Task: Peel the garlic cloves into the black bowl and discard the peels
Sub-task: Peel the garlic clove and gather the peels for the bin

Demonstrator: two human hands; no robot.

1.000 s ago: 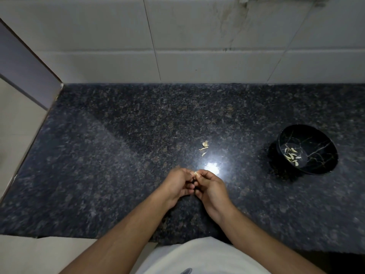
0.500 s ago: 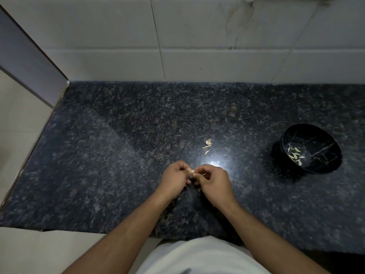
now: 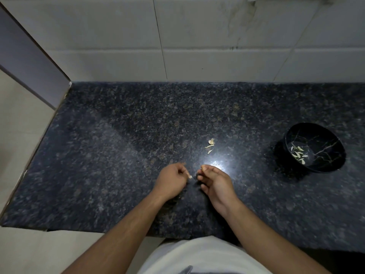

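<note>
Both hands have drawn apart. Left hand (image 3: pixel 173 179) pinches a garlic clove (image 3: pixel 190 176); right hand (image 3: pixel 214 179) curls loosely, its contents unclear.

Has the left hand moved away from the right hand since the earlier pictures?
Yes. The left hand has drawn leftward, opening a gap to the right hand, judged against the peel scraps on the countertop.
</note>
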